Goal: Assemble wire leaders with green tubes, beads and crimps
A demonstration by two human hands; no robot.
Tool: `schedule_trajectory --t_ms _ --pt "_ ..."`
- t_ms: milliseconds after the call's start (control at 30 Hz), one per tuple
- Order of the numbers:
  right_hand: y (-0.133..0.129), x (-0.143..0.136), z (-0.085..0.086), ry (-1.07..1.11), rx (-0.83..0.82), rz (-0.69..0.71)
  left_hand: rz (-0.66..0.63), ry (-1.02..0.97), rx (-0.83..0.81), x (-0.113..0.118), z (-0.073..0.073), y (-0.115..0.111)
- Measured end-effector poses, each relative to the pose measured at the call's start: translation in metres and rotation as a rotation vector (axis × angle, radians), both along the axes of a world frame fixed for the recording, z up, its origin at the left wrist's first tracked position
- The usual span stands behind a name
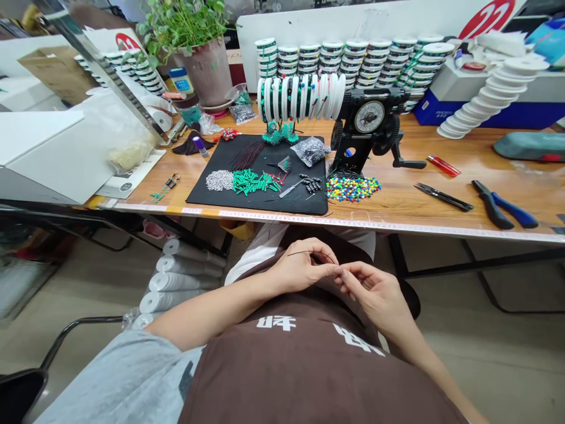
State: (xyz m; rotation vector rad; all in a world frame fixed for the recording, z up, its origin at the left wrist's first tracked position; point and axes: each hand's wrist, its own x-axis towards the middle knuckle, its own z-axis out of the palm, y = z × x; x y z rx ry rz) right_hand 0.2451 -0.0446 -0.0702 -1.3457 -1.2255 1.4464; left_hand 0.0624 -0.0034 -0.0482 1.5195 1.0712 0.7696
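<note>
Both hands are together over my lap, below the table's front edge. My left hand (pixel 304 266) pinches a thin dark strand (pixel 304 252), whose free end lies across the back of the hand. Touching it at the fingertips, my right hand (pixel 366 284) is closed in a pinch; what it holds is too small to make out. Beyond them on the table lies a black mat (pixel 260 203) with silver beads (pixel 219 181), green tubes (pixel 252 182), dark strands (pixel 248 155) and small black pieces (pixel 311 184).
Colourful beads (pixel 353 188) lie beside a black winding device (pixel 366 126) with a crank and white spools. To the right are tweezers (pixel 444 196), blue-handled pliers (pixel 503 206) and a red lighter (pixel 444 166). A ruler tape (pixel 375 225) runs along the table edge. White rolls (pixel 176 282) stand below left.
</note>
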Motion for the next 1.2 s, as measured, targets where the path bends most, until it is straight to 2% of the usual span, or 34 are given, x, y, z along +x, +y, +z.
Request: schedule_trajectory --t_ms 333,433,500,567,667,767,833,967,1200 --pt "-0.003 0.004 -0.009 -0.032 0.038 0.061 0.013 0.011 0.005 -0.001 -0.008 -0.005" --pt "-0.006 0.002 -0.011 -0.029 0.048 0.035 0.023 0.012 0.001 -0.001 -0.009 -0.005" --pt "-0.007 -0.001 -0.012 -0.014 0.062 0.006 0.029 -0.041 -0.059 -0.002 -0.008 -0.005" --pt "-0.007 -0.005 -0.011 0.057 0.068 -0.036 0.041 -0.155 -0.171 -0.006 -0.005 -0.004" --pt "-0.004 -0.010 -0.007 0.322 -0.006 -0.125 0.065 -0.295 -0.323 -0.015 0.004 -0.003" --pt "-0.001 -0.014 0.002 0.624 -0.167 -0.201 0.087 -0.289 -0.390 -0.024 0.014 -0.003" --pt "0.001 -0.015 0.007 0.746 -0.242 -0.219 0.080 -0.277 -0.411 -0.029 0.018 -0.003" --pt "0.002 -0.017 0.008 0.818 -0.245 -0.217 0.067 -0.252 -0.390 -0.042 0.020 -0.002" --pt "0.001 -0.017 -0.006 0.769 -0.237 -0.226 0.045 -0.126 -0.346 -0.068 0.029 0.001"
